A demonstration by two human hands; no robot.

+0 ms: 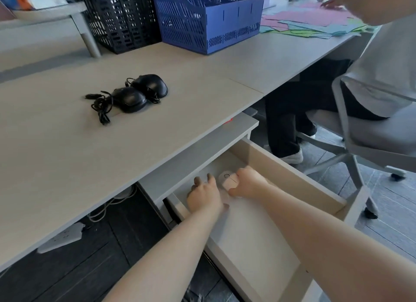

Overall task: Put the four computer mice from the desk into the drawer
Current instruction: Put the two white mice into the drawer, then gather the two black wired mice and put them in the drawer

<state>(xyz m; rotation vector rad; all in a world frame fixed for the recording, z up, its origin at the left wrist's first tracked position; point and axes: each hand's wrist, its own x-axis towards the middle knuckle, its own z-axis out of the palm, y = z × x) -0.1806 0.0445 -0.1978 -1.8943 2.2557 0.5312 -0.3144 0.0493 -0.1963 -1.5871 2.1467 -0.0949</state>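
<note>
Two black wired mice lie side by side on the grey desk (67, 155), one nearer (129, 99) and one behind it (150, 84), their cables bunched to the left. The drawer (292, 173) under the desk edge is pulled out. Both my hands reach into its far end. My right hand (247, 182) grips a pale pink mouse (230, 182) resting on the drawer floor. A white rounded mouse (225, 175) shows just behind it, between my hands. My left hand (203, 198) has its fingers curled downward; what lies under them is hidden.
A blue file rack (209, 20) and a black one (119, 15) stand at the back of the desk. Coloured paper sheets (315, 20) lie at the far right. A person sits on an office chair (371, 133) close to the drawer's right side. A power strip (65, 236) hangs under the desk.
</note>
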